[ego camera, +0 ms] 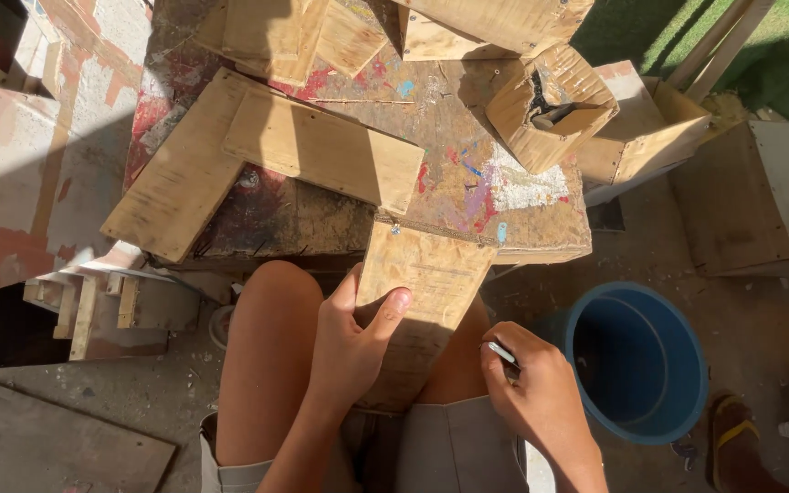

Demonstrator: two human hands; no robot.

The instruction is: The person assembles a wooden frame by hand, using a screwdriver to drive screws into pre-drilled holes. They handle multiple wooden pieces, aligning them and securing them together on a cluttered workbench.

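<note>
A plywood board [426,274] lies across my lap, its far end leaning on the front edge of the paint-stained worktable [468,196]. My left hand [351,342] grips the board's left edge, thumb lying on top. My right hand [531,388] is at the board's lower right edge, closed around a thin grey pen-like tool [502,353] whose tip points toward the wood. My bare knees show under the board.
Several plywood pieces [321,151] are stacked on the worktable. A small wooden box [550,105] holding dark objects stands at its right end. A blue bucket [636,361] sits on the floor at my right, a sandal [732,438] beside it. Wooden crates [760,196] stand further right.
</note>
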